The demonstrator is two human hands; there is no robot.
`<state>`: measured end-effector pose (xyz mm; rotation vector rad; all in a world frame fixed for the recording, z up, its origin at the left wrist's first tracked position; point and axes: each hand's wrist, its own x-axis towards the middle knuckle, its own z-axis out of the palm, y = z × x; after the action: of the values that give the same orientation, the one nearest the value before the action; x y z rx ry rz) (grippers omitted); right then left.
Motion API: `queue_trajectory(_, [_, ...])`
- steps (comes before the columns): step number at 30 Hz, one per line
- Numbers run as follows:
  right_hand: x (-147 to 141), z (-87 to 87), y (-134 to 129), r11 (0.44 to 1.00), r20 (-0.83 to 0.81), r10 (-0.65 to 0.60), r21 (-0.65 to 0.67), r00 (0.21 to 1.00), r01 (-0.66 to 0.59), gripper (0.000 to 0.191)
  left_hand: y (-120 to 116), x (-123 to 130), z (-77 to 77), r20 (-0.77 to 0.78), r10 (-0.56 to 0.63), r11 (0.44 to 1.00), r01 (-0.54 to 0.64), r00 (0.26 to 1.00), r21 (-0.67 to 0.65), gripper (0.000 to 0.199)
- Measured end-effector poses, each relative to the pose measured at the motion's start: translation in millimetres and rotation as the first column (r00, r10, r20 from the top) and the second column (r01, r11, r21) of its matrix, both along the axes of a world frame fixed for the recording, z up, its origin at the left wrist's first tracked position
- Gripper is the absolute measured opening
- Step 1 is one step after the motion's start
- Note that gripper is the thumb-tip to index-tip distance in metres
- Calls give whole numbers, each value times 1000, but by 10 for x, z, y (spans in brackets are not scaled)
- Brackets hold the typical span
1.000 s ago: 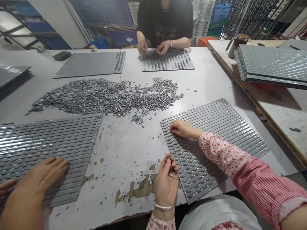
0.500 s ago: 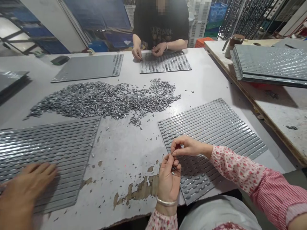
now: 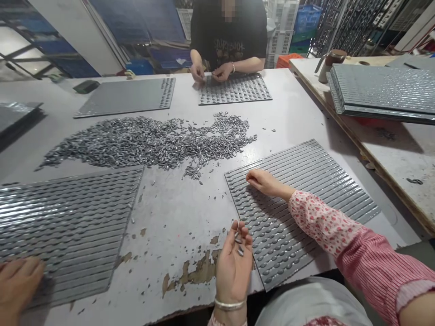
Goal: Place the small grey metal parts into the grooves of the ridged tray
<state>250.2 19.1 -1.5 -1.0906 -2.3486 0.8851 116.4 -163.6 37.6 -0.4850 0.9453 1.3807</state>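
Head view: pellets [image 3: 240,250] on open left hand [image 3: 233,276], right hand [image 3: 263,182] on dimpled tray [image 3: 306,181]

Handling: judged light, hard and stiff; smooth sheen, so probably slippery and quick to roll or scatter on a bare surface. Not fragile by appearance, though material uncertain from this view. Best hold: one pellet between thumb and fingertip, across the narrow middle rather than at the tapered ends.

Appearance: small, grey, metallic, seed-shaped, tapered at both ends, with bright glints along the sides.

Location: a few on the left palm and fingers, loose, none clamped. Long, irregular band of the main pile [image 3: 146,145] across the worktop [image 3: 176,217], between far and near trays, with strays around its edges.

Hand state: left hand open, palm up, fingers slightly curled, just beside the tray's left edge. Right hand with fingers bunched together, tips down on the tray near its left edge; any pellet between them hidden, so grip impossible to confirm.

Surroundings: rows of oval recesses across the tray. Second tray [image 3: 68,226] to the left, under a co-worker's hand [image 3: 16,283] at its lower corner. Far person's hands [image 3: 197,71] at a third tray [image 3: 238,93]. Stacked trays [image 3: 380,88] on a side worktop [image 3: 401,154].
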Motion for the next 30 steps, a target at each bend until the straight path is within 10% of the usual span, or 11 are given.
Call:
queue_trajectory(5, [-30,-15,58,979,155,151,112,976,-170,13,-43,-19,-40,-27,-5,999,7,1000,43,24])
queue_trajectory(18, [-145,-12,159,986,302,80,119,950,-120,7,-68,53,-154,-125,-56,997,61,991,42,23])
queue_trajectory(23, [-64,58,-86,998,57,3,56,998,-6,7,-78,104,-95,-207,-97,995,102,974,17,16])
queue_trajectory(27, [67,240,-530,913,-258,256,-253,932,-321,17,-81,181,-92,-203,-109,994,106,973,-23,8])
queue_trajectory(30, [135,328,-807,889,-332,317,-223,888,-401,17,-77,250,-138,-174,-101,994,105,980,15,4])
